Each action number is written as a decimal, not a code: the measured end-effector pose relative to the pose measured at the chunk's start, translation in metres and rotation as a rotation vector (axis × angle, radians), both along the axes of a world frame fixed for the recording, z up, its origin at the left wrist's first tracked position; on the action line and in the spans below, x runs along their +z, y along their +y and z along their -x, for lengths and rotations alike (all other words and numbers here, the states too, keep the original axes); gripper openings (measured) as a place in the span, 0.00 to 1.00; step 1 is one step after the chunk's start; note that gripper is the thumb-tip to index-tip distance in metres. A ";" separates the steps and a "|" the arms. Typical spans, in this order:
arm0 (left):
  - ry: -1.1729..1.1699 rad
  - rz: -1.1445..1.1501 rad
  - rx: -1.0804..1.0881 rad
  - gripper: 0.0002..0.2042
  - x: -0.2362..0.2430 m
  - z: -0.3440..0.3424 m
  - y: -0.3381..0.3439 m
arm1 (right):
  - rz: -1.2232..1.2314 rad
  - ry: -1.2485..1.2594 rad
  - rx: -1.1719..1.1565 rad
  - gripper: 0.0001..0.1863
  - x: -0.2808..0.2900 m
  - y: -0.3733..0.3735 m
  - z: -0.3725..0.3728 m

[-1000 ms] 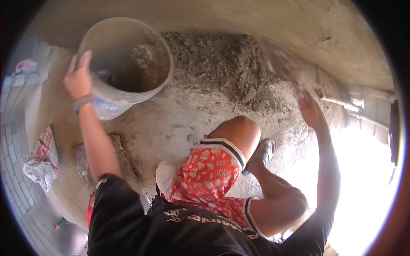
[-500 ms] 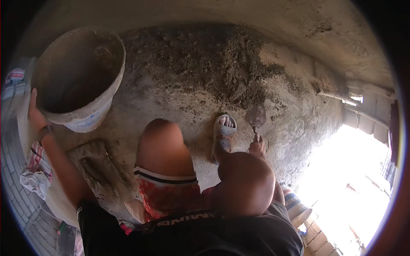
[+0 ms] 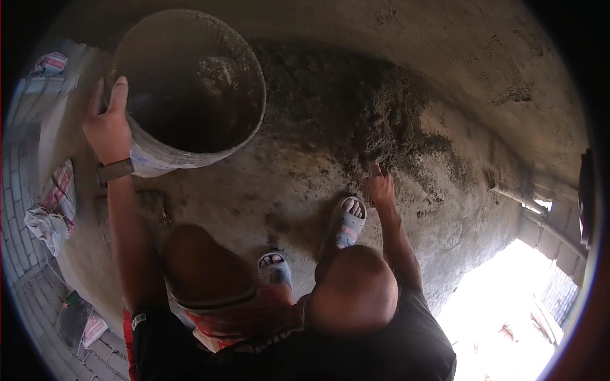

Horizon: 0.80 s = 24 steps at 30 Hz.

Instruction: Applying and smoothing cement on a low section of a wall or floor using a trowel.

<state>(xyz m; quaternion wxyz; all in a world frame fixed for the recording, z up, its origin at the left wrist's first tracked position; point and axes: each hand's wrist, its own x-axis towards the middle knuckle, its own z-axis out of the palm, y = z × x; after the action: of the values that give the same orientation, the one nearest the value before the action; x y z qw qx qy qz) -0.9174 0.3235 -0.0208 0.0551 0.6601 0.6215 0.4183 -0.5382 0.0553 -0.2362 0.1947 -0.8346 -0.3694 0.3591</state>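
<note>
A big mortar-stained bucket [image 3: 155, 159] is tilted at the far left, its dark mouth partly facing me. My left hand [image 3: 111, 127], with a watch strap on the wrist, grips its left rim, thumb over the edge. Inside, a wet patch glistens; how much it holds is hard to tell. At the edge of the dark wet mortar [image 3: 406, 114] spread over the floor, my right hand [image 3: 381, 185] is closed round the handle of a trowel. The trowel's blade barely shows against the mortar.
My sandalled feet, with the right sandal [image 3: 348, 230] near the mortar, stand on the rough floor. A plastered wall [image 3: 470, 57] rises beyond. Torn sacks [image 3: 56, 203] lie at left on brick paving [image 3: 25, 235]. A pole [image 3: 508, 192] and a bright opening [image 3: 495, 317] are at right.
The bucket has moved right and away from me with my left hand on it. My right hand has reached farther out, bringing the trowel to the mortar. My left foot has come into view.
</note>
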 end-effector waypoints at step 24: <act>0.280 -0.025 -0.075 0.16 0.006 0.106 0.006 | 0.076 0.168 -0.842 0.21 0.017 -0.155 -0.184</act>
<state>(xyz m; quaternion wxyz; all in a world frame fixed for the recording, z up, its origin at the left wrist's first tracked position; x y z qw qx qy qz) -1.0231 0.3290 -0.0153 -0.0246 0.7355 0.5926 0.3275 -0.3545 -0.0993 -0.2191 0.3229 -0.8871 0.0342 0.3282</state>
